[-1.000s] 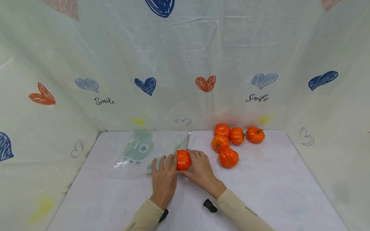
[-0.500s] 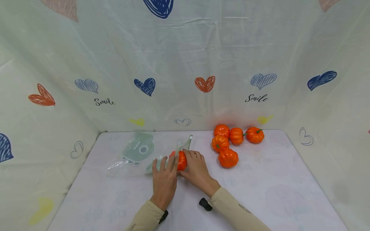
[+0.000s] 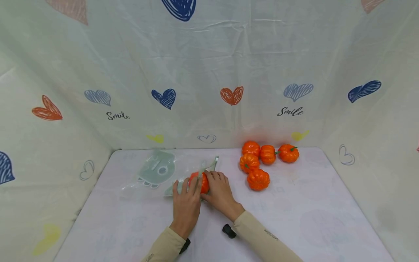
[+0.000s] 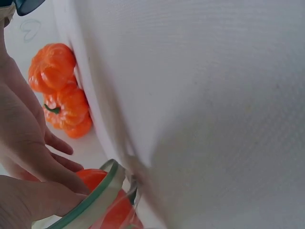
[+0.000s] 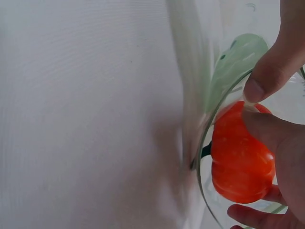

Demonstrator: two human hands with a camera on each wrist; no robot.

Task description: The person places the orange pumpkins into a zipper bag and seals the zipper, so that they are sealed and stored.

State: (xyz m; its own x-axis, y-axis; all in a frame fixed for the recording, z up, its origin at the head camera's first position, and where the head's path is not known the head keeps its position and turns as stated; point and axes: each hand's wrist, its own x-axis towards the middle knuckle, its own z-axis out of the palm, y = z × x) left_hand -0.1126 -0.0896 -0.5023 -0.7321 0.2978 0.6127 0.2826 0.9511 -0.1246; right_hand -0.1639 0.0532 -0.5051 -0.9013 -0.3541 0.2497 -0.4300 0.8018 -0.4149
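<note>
Heart-printed sheeting backs the white table (image 3: 294,218), where the right hand (image 3: 218,189) grips an orange pumpkin (image 3: 200,182) at the mouth of a clear bag (image 3: 157,174) whose rim the left hand (image 3: 186,203) pinches, four more pumpkins (image 3: 262,162) nearby.

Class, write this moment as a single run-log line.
left hand: holds bag mouth open | right hand: pushes pumpkin into bag | four pumpkins: loose on table
</note>
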